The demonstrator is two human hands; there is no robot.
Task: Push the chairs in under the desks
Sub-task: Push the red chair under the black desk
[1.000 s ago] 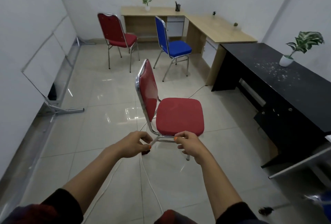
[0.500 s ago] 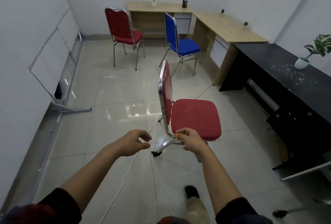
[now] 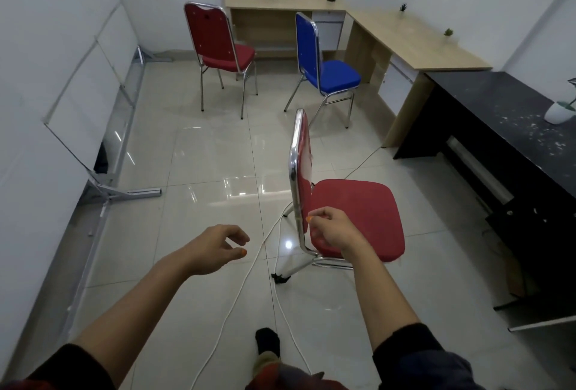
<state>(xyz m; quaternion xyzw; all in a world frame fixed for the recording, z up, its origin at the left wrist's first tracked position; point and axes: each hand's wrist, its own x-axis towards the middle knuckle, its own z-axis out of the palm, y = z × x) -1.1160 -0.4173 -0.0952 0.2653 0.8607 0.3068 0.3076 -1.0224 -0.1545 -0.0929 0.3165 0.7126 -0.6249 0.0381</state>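
The nearest red chair [image 3: 355, 215] stands in the middle of the floor, its seat turned right toward the black desk [image 3: 498, 115]. My right hand [image 3: 333, 232] curls around the seat's rear corner beside the chrome back post. My left hand [image 3: 218, 246] hovers left of the chair with its fingers apart, holding nothing. A second red chair [image 3: 218, 44] and a blue chair [image 3: 324, 68] stand farther back, out from the L-shaped wooden desk [image 3: 405, 34].
A white cable [image 3: 249, 268] trails over the tiles under the chair and past my foot [image 3: 266, 339]. A whiteboard on a metal stand [image 3: 93, 103] leans along the left wall. Potted plants [image 3: 561, 109] sit on the desks.
The near chair has swung so its seat points toward the black desk. My left hand has let go of its frame and drawn back to the left. I have stepped forward.
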